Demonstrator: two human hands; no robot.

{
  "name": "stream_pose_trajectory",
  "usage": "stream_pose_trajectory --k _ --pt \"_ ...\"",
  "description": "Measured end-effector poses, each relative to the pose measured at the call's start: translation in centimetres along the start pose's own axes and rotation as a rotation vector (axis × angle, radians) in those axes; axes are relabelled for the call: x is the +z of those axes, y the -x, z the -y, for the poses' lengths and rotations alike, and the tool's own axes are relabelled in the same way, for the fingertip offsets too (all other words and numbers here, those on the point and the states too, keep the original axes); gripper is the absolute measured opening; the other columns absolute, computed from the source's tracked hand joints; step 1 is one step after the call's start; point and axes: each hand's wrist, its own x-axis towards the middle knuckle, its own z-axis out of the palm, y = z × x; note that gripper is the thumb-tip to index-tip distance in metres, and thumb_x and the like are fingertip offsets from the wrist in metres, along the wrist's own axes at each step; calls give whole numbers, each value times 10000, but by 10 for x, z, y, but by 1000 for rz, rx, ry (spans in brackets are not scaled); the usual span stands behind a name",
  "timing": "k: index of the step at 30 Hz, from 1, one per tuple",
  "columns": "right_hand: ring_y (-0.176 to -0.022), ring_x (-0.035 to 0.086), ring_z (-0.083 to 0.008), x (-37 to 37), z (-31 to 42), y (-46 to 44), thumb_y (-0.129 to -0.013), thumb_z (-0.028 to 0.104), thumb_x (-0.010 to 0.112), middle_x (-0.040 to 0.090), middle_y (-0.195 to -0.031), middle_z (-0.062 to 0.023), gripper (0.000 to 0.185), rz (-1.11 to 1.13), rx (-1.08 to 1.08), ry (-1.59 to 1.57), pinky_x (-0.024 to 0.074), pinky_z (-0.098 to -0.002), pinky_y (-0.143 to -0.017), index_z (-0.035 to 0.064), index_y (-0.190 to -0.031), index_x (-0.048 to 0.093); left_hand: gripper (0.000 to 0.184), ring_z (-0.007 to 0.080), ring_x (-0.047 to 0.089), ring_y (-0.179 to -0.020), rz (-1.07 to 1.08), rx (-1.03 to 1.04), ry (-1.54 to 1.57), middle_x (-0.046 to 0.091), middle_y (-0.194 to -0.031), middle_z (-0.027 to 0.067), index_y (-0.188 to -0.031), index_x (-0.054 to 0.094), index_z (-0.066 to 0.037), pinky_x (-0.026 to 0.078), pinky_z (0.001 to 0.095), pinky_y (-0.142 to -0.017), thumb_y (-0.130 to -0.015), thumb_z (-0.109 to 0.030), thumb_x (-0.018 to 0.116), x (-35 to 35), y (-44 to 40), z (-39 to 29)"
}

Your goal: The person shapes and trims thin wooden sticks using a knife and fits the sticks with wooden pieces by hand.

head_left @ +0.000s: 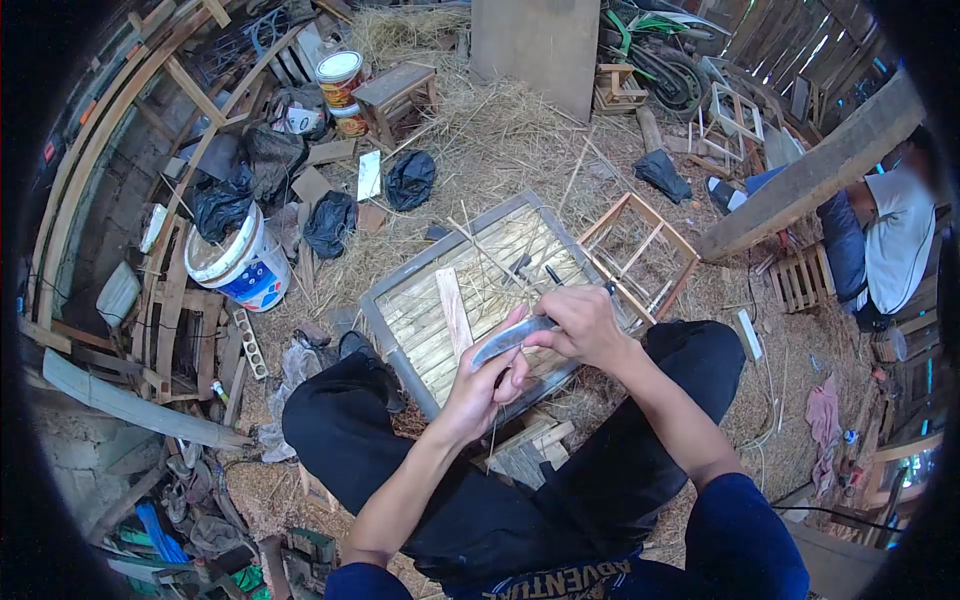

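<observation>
Find a curved metal blade point(510, 341) just below and right of the frame's centre, between the left hand point(485, 385) and the right hand point(578, 325), tip towards the left. Beneath and beyond, see a grey-edged slatted panel point(410, 322) bearing a pale wood strip point(453, 310); at its right, a wooden frame point(690, 262). Find open room over the straw-strewn floor point(490, 150) at upper centre, with black-trousered knees point(343, 425) on both sides below. Left: fingers half curled against the blade, grip too unclear to tell. Right: closed around its right end, handle hidden.
</observation>
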Motion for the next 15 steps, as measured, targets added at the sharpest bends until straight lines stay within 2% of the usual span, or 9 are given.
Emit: stream_pose_trajectory --k 3,6,9,12,14,15 --pt "-606 613 -270 -2 -2 -1 -797 502 743 586 -667 -64 436 22 -4 53 458 -380 -551 88 -799 604 515 32 287 -503 5 -12 18 497 -741 25 -1574 335 -110 231 203 -467 -1076 -123 464 1 0 -1" --pt "-602 620 -278 -4 -3 -2 -821 504 723 587 -656 -80 435 10 -12 64 457 -384 -544 86 -800 601 510 30 283 -501 -9 -20 62 495 -742 20 -1575 335 -118 226 202 -465 -1081 -143 460 2 -1 -1" --pt "-596 626 -297 -7 -12 -7 -876 487 691 596 -656 -108 428 -80 127 67 455 -395 -536 77 -801 594 507 30 282 -501 -3 -73 16 498 -746 19 -1574 339 -126 225 201 -466 -1085 -169 464 2 3 0" --pt "-596 631 -319 -32 -39 -14 -925 468 656 599 -653 -131 416 -111 440 164 457 -404 -536 67 -830 599 511 33 293 -501 54 -113 -21 513 -756 24 -1569 351 -124 238 201 -471 -1081 -199 484 7 10 7" --pt "-601 634 -324 -35 -41 -12 -937 460 650 605 -656 -132 404 -148 429 155 460 -408 -541 67 -856 606 510 35 300 -501 51 -89 -25 523 -762 28 -1566 356 -113 245 201 -472 -1080 -197 487 7 6 10" --pt "-603 635 -327 -33 -42 -13 -943 456 647 608 -658 -133 398 -165 419 141 462 -410 -544 67 -869 609 509 36 328 -509 68 -68 -60 570 -814 49 -1557 364 -86 271 192 -477 -1076 -187 493 1 3 12"
